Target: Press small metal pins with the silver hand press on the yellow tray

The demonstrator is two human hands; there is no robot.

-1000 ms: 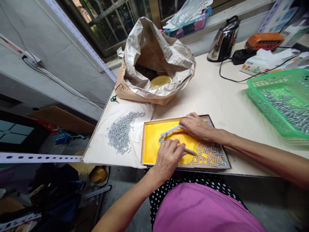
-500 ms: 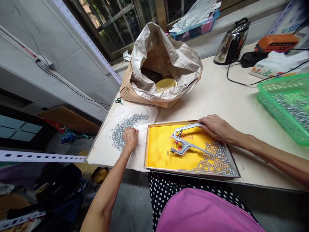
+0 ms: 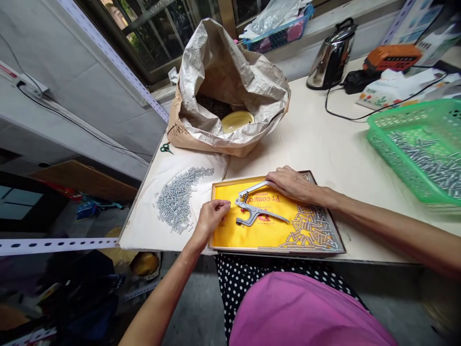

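My right hand (image 3: 293,184) is closed around one handle of grey metal hand pliers (image 3: 254,211), which have a spring between their arms. The pliers are over a shallow tray (image 3: 237,249) lined with yellow cloth. Small metal pieces, apparently springs (image 3: 313,230), are heaped in the tray's right part. At the tray's left side, my left hand (image 3: 211,218) is pinched, fingertips close to the pliers' jaws; whatever is between them is too small to make out. Left of that hand, a pile of small metal pieces (image 3: 175,204) lies on white cloth.
A large open sack (image 3: 230,139) with dark contents and a yellow bowl (image 3: 237,121) stands behind the tray. Green scissors (image 3: 166,148) lie at the table's left. Rightward are a green basket (image 3: 396,166) of metal pieces, a kettle (image 3: 331,57) and a black cord (image 3: 345,117).
My left hand has moved right, from the pile on the cloth to the tray beside the pliers' jaws. My right hand still grips the handle. The view has shifted slightly.
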